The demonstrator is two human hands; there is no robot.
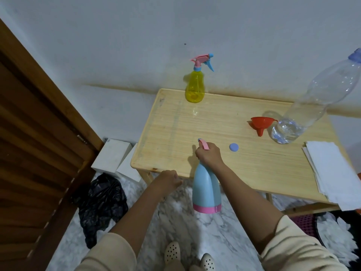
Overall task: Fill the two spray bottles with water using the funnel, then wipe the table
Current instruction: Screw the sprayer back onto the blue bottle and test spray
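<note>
From my remote seat: the right hand has its fingers wrapped round the pink trigger head of the blue spray bottle, which hangs upright in the air at the near edge of the bench, its pink base over the marble floor; the left hand hovers just beside it, fingers loosely curled and holding nothing I can make out (that hand is a little blurred). The yellow spray bottle stands at the far edge by the wall; the red funnel lies on its side next to a large clear bottle with water in its bottom; a round blue cap lies near the right hand; white cloths overhang the right end.
</note>
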